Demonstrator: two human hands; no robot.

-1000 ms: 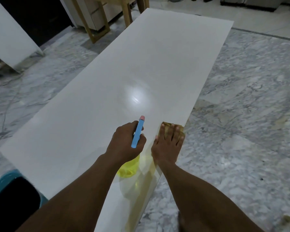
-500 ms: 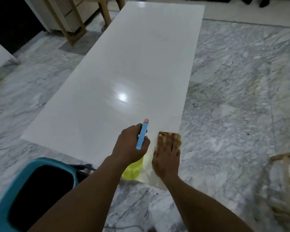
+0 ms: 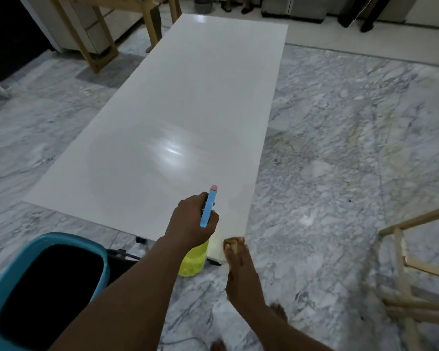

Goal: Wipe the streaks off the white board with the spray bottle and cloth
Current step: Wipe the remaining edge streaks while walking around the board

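Big glossy white board (image 3: 175, 110) lies flat, the yellow spray bottle (image 3: 193, 258) with a blue top is held upright at its near edge, and a tan cloth (image 3: 230, 241) sits pressed on the near right corner.

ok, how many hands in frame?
2. Left hand grips the spray bottle over the board, near edge; right hand presses the cloth on its near right corner. No others visible.
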